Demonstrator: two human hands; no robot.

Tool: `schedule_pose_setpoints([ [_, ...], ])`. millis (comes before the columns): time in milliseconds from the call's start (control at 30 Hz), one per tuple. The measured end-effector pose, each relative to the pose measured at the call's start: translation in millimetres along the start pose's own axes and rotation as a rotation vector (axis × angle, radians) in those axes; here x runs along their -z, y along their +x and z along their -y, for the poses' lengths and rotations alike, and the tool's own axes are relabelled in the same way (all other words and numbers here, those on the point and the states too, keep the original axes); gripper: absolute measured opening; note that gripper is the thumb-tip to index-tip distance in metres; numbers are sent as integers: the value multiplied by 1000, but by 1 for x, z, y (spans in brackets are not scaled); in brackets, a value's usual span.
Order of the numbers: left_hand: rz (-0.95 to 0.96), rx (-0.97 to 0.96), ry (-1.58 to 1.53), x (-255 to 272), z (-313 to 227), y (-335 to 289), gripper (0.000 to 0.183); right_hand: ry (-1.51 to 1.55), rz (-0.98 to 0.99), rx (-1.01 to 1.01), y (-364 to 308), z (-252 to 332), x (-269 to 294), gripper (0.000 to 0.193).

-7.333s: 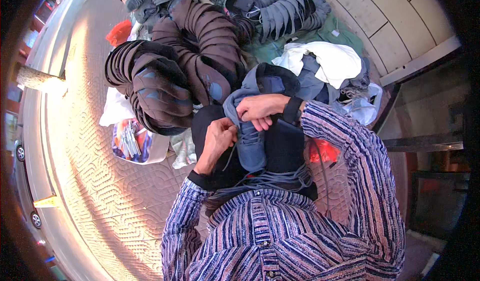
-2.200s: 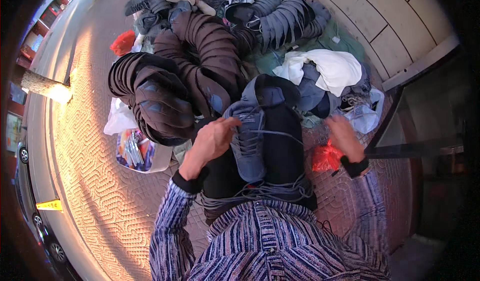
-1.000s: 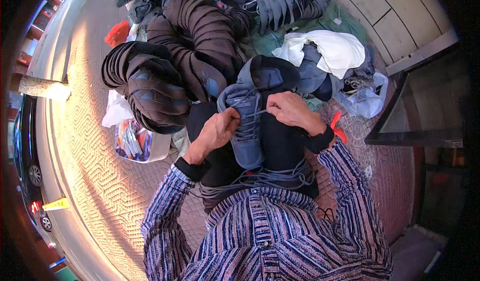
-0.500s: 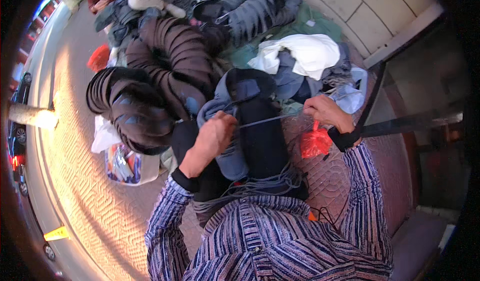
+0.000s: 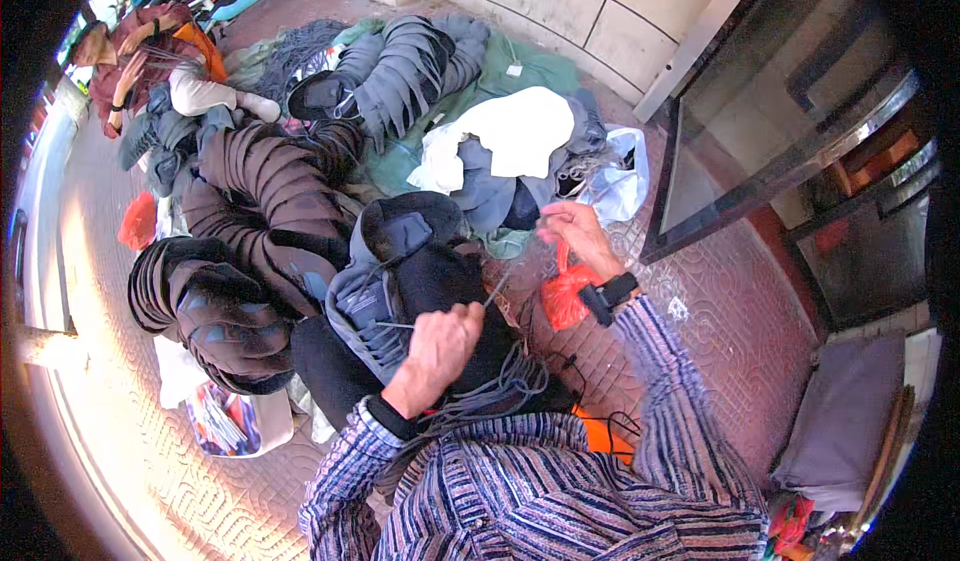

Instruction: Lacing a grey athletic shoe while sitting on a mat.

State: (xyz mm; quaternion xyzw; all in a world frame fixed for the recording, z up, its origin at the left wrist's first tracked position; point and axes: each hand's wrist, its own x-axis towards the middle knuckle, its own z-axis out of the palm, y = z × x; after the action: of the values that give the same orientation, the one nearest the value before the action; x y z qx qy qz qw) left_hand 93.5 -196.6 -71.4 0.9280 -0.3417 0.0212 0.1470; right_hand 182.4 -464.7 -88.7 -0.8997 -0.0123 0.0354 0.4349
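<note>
Grey shoe upper (image 5: pixel 362 301) lies on black trousers (image 5: pixel 445 286) in the head view, just left of and beyond the left hand (image 5: pixel 437 353), whose fingers close round a grey lace (image 5: pixel 497 287). Farther right, the right hand (image 5: pixel 582 236) has curled fingers; blur hides whether they grip the lace.

A white cloth (image 5: pixel 525 131) lies beside a pale plastic bag (image 5: pixel 622 183), with a green sheet (image 5: pixel 545 69) spread beyond it near a wall of large pale tiles (image 5: pixel 545 6). A red plastic bag (image 5: pixel 567 298) sits on patterned paving (image 5: pixel 690 391), left of a framed glass door (image 5: pixel 735 121). At upper left, a co-worker (image 5: pixel 165 51) wears a dark red top.
</note>
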Motion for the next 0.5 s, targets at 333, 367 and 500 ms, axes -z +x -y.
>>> schedule_pose_setpoints([
  [333,32,62,-318,-4,-12,-67,14,587,165,30,-16,87,-140,17],
  [367,25,119,-498,2,-5,-72,16,346,125,199,-22,93,-149,10],
  [500,-332,610,-861,19,40,-74,22,-278,30,628,-34,104,-167,7],
])
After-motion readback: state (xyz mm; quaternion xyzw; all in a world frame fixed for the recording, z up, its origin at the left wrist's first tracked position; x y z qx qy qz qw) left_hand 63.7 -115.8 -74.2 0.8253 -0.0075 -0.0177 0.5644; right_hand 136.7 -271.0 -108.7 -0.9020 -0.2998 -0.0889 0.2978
